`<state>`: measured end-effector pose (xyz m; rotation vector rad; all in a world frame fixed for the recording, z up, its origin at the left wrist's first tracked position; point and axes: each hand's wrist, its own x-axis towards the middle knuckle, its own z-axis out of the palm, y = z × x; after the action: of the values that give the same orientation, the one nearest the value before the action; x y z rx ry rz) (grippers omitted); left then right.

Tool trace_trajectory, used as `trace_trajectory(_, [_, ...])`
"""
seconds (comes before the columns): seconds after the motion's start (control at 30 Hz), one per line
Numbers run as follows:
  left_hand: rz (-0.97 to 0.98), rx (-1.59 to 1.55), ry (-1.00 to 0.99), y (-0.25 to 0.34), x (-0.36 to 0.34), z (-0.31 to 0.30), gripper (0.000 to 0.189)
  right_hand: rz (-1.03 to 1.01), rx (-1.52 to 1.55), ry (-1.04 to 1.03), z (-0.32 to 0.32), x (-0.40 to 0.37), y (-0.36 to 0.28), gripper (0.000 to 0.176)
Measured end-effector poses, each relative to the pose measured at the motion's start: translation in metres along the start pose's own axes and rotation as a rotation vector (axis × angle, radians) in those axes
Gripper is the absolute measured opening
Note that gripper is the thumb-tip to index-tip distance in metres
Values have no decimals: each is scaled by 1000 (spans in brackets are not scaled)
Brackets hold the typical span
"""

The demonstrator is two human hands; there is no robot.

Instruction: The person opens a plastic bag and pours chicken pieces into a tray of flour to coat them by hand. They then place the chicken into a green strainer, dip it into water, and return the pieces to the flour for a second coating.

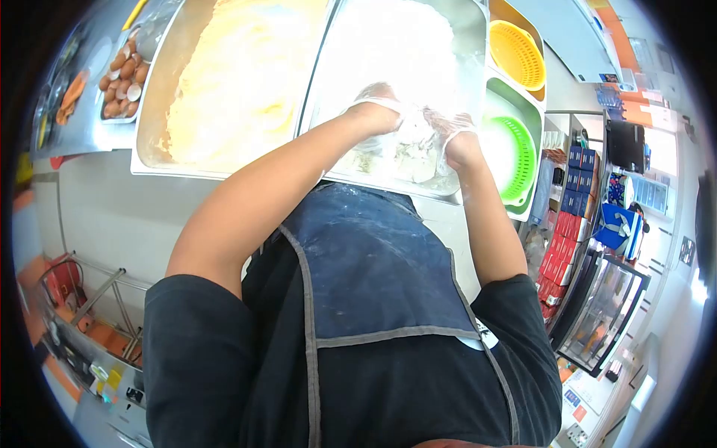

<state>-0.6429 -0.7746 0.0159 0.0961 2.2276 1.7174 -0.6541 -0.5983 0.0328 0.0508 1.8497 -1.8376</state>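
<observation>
Both my hands wear clear plastic gloves and reach into a steel tray (470, 45) filled with white flour (396, 52). My left hand (376, 112) and my right hand (457, 137) close from either side on a pale, flour-coated lump (409, 154) at the tray's near edge. My fingers are partly buried in the flour, so the lump's exact shape is hidden. My dark, flour-dusted apron (373, 261) fills the lower part of the view.
Left of the flour tray stands a second steel tray (153, 112) with a yellow mixture (231, 75). A small tray of brown eggs (123, 78) sits at the far left. A yellow colander (517, 54) and a green colander (515, 153) rest in tubs on the right. Shelves with boxes (571, 216) are at the right.
</observation>
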Motion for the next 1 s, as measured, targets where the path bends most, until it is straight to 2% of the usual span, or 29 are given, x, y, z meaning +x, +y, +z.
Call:
trace_trajectory(0.03, [61, 483, 20, 10, 2, -6, 24, -137, -191, 23, -5, -4, -5, 26])
trace_trajectory(0.07, [66, 486, 12, 18, 1, -8, 24, -138, -188, 31, -21, -4, 0, 26])
trace_trajectory(0.13, [285, 499, 6, 32, -8, -10, 24, -375, -757, 35, -44, -5, 8, 30])
trace_trajectory(0.17, [285, 499, -4, 40, -15, -13, 24, -369, -753, 42, -45, -12, 7, 30])
trace_trajectory(0.23, [244, 535, -138, 57, -27, -22, 21, -231, -14, 44, -18, -33, -27, 19])
trace_trajectory(0.27, [244, 538, -141, 55, -27, -24, 21, -232, -10, 46, -20, -36, -27, 19])
trace_trajectory(0.33, [493, 611, -169, 44, -25, -26, 21, -213, 5, 21, -24, -42, -29, 18])
trace_trajectory(0.37, [494, 614, -173, 39, -23, -27, 21, -214, 8, 23, -23, -45, -31, 18])
trace_trajectory(0.43, [357, 506, -277, 36, -22, -32, 24, -108, 93, 113, -16, -47, -42, 20])
trace_trajectory(0.47, [358, 508, -278, 33, -23, -36, 24, -109, 94, 114, -23, -45, -40, 20])
trace_trajectory(0.53, [308, 235, -250, 46, -36, -46, 26, -148, -256, -10, -43, -39, -34, 23])
trace_trajectory(0.57, [307, 238, -251, 53, -40, -47, 26, -150, -253, -10, -48, -37, -35, 23])
trace_trajectory(0.63, [-267, -415, -215, 64, -43, -46, 31, -564, -958, -141, -48, -36, -43, 27])
trace_trajectory(0.67, [-267, -411, -217, 57, -40, -44, 31, -565, -955, -137, -42, -34, -45, 27])
trace_trajectory(0.73, [-336, -501, -131, 22, -25, -31, 36, 273, -219, 28, -6, -31, -53, 32])
trace_trajectory(0.8, [-374, -597, -55, -16, -10, -9, 34, 617, 260, 29, -17, 8, 6, 33])
trace_trajectory(0.9, [-342, -863, 109, -76, 18, 43, 31, 657, 295, -36, 12, 18, 42, 34])
trace_trajectory(0.93, [-303, -954, 159, -88, 24, 57, 30, 600, 337, -91, 21, 33, 58, 34])
trace_trajectory(0.97, [-305, -953, 157, -79, 20, 54, 30, 547, 382, -141, 23, 41, 68, 34])
trace_trajectory(1.0, [-393, -910, 86, -59, 13, 46, 30, 552, 385, -137, 21, 42, 71, 34])
